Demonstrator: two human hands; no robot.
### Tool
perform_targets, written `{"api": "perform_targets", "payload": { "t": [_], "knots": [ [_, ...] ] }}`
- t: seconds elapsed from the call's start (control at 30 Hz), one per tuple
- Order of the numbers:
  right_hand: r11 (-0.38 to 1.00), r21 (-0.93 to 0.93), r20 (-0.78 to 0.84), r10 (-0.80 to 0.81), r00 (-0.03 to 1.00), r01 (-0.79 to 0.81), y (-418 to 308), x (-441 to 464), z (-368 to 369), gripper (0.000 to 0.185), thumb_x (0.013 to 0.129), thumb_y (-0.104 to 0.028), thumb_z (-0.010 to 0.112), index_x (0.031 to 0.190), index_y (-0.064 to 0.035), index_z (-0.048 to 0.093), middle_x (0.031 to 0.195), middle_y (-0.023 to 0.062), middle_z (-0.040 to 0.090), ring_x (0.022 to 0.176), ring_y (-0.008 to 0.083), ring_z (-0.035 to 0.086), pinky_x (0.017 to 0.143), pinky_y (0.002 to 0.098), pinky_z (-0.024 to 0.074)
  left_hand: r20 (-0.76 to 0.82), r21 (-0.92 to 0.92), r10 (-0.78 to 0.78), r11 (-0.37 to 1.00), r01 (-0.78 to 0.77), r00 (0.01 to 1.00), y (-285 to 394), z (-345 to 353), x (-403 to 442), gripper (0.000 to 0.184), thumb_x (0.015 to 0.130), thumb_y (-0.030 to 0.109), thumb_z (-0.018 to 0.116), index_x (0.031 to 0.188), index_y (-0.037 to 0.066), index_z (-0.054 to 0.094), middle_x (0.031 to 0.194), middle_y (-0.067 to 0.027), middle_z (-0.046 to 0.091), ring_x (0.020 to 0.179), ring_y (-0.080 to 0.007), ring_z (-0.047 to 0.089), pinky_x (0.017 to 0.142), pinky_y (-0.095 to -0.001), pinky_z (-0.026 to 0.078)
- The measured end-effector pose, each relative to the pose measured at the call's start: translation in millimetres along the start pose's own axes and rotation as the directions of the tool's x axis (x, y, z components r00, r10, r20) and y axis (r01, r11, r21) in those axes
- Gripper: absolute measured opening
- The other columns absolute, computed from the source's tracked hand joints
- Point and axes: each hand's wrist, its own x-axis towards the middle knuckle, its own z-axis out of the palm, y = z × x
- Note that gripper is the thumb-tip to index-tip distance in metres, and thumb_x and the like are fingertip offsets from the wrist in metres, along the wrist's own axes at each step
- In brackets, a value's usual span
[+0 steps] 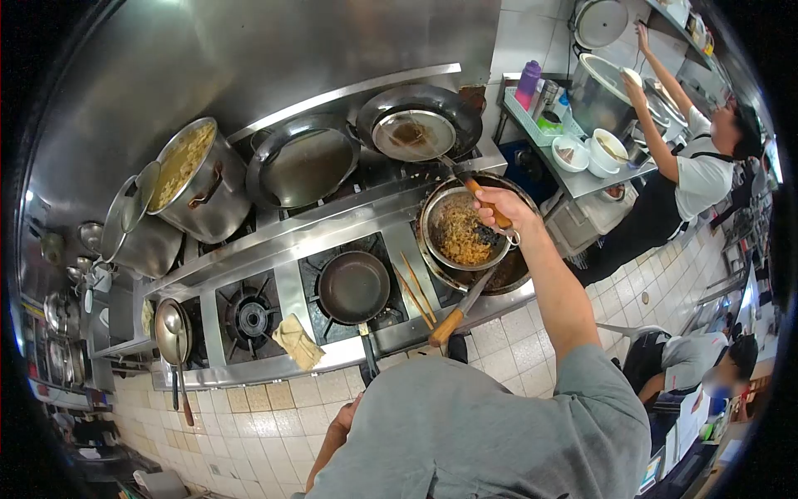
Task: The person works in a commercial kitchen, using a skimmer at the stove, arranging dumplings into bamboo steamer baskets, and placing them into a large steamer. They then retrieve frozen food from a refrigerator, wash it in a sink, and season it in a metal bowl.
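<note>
My right hand [509,208] is closed around the wooden handle of a round strainer [413,135]. Its flat, stained head lies over the back-right wok [465,108]. Below my right hand, a round metal bowl or basket [430,237] holds browned, crumbly food [461,237] with dark bits at one side. It sits inside a larger wok [511,283]. Another wooden-handled utensil [449,326] leans out over the front edge. My left hand [347,413] hangs low beside my body, near the handle of a small black frying pan [354,287]; my shirt partly hides its fingers.
Long wooden chopsticks [414,287] and a folded cloth [298,343] lie on the stove front. Behind stand a wok of liquid [305,166] and a tall pot [204,179]. Stacked ladles [173,333] rest at left. A co-worker [698,166] reaches up at right; another person [694,362] bends below.
</note>
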Motion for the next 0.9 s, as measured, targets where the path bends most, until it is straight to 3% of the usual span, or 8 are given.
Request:
{"api": "perform_targets", "payload": {
  "t": [0.27,0.37,0.5,0.6,0.73,0.8,0.87,0.9],
  "knots": [
    [0.997,-0.064,-0.052,-0.05,0.997,0.047,5,-22,9,0.013,0.105,-0.02,0.055,0.106,-0.0072,0.055,0.078,0.001,0.055,0.055,0.0073,0.049,0.044,0.0216,0.0394,0.048,0.017,-0.021,1.0,0.02,0.999,-10,-3,23,0.1,0.091,0.079,0.05,0.119,-0.016,0.066,0.117,-0.0239,0.07,0.11,-0.0278,0.064,0.098,-0.0337,0.049],
    [0.995,-0.007,-0.083,-0.103,0.991,0.102,10,-18,4,0.017,0.104,-0.017,0.056,0.116,-0.0054,0.056,0.086,0.0037,0.058,0.059,0.0087,0.052,0.046,0.0227,0.0426,0.087,0.006,-0.022,1.0,0.022,0.996,-25,-1,39,0.101,0.09,0.08,0.05,0.118,-0.015,0.067,0.116,-0.0241,0.071,0.109,-0.0271,0.064,0.098,-0.0341,0.049],
    [0.963,-0.175,-0.176,-0.237,0.955,0.207,5,-17,10,0.021,0.104,-0.015,0.057,0.122,-0.0043,0.056,0.084,0.0049,0.06,0.057,0.0109,0.052,0.048,0.0292,0.0443,0.009,0.037,-0.047,0.998,0.047,0.999,6,-1,7,0.102,0.09,0.08,0.049,0.121,-0.015,0.066,0.118,-0.0237,0.07,0.111,-0.0284,0.063,0.099,-0.0345,0.048],
    [0.893,-0.376,-0.255,-0.354,0.9,0.245,-7,-15,20,0.021,0.103,-0.012,0.057,0.122,-0.0042,0.056,0.081,0.0046,0.059,0.056,0.012,0.053,0.047,0.0308,0.0454,0.093,0.01,-0.05,0.999,0.049,0.994,-52,-5,62,0.102,0.091,0.08,0.048,0.126,-0.014,0.063,0.121,-0.024,0.069,0.115,-0.0302,0.063,0.102,-0.0344,0.047],
    [0.741,-0.646,-0.34,-0.492,0.801,0.181,-21,3,10,0.02,0.101,-0.011,0.058,0.12,-0.0054,0.058,0.08,0.0048,0.059,0.058,0.0129,0.058,0.049,0.0318,0.0481,-0.001,0.028,-0.01,1.0,0.01,1.0,5,1,-4,0.103,0.091,0.08,0.047,0.129,-0.015,0.06,0.124,-0.025,0.068,0.119,-0.032,0.062,0.104,-0.0351,0.046],
    [0.699,-0.682,-0.319,-0.548,0.773,0.213,-12,37,-27,0.032,0.101,-0.008,0.058,0.133,-0.0087,0.059,0.078,0.0046,0.06,0.053,0.0121,0.056,0.046,0.0306,0.046,-0.036,-0.012,-0.041,0.999,0.041,0.999,20,4,-17,0.105,0.092,0.08,0.046,0.128,-0.018,0.059,0.125,-0.0269,0.067,0.12,-0.0325,0.061,0.104,-0.0358,0.045],
    [-0.018,-0.99,0.078,-0.898,0.434,0.141,0,75,-71,0.037,0.1,-0.008,0.058,0.137,-0.0112,0.058,0.078,0.0056,0.061,0.053,0.0125,0.058,0.046,0.0307,0.0462,-0.009,-0.034,-0.042,0.999,0.041,0.999,13,2,-11,0.106,0.092,0.08,0.046,0.127,-0.019,0.059,0.125,-0.0272,0.067,0.12,-0.0326,0.061,0.104,-0.0361,0.045],
    [-0.022,-0.989,0.083,-0.896,0.436,0.144,1,83,-78,0.037,0.1,-0.008,0.058,0.137,-0.0112,0.058,0.078,0.0056,0.061,0.053,0.0125,0.058,0.046,0.0307,0.0462,0.019,-0.049,-0.044,0.998,0.045,0.999,5,0,-7,0.106,0.092,0.08,0.046,0.127,-0.02,0.058,0.124,-0.0276,0.067,0.12,-0.0327,0.061,0.104,-0.0364,0.045]
  ]
}}
